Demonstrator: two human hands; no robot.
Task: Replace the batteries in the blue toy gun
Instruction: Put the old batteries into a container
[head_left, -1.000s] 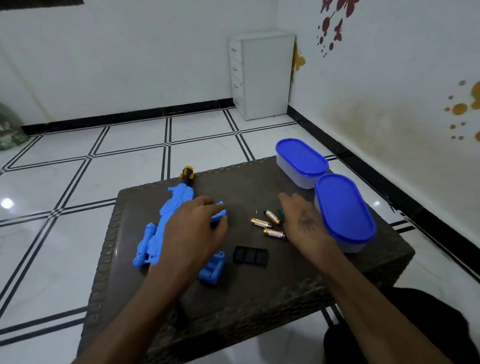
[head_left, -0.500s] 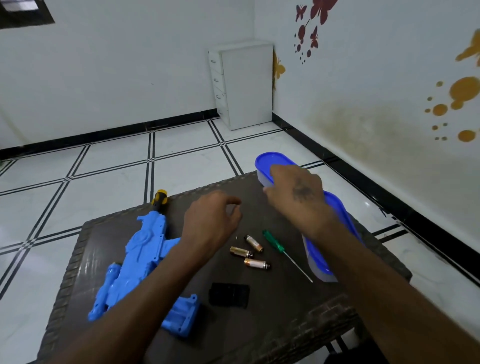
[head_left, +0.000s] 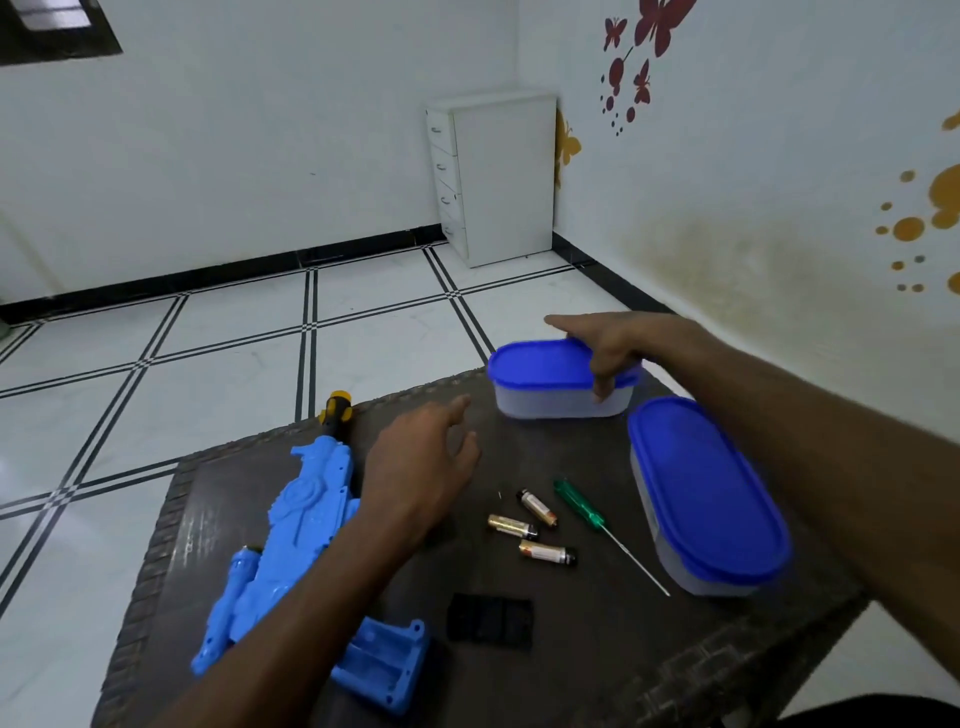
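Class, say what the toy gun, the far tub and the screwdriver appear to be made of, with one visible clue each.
Toy gun: glossy blue moulded plastic, highlights on it. Far tub: frosted plastic body, opaque blue lid. Screwdriver: translucent green handle, probably plastic; thin pale shaft, likely metal.

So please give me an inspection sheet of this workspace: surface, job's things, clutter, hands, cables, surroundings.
Surface: dark brown table with a woven edge.
Job's things: blue toy gun lying flat, its battery compartment open; black cover beside it; three batteries loose at the middle; green screwdriver next to them.
Clutter: two lidded blue containers, far container and near container.
Hands: left hand open above the table, holding nothing; right hand gripping the far container's lid end.
Cables: nothing seen.
Surroundings: white tiled floor, white drawer cabinet in the corner, wall stickers.
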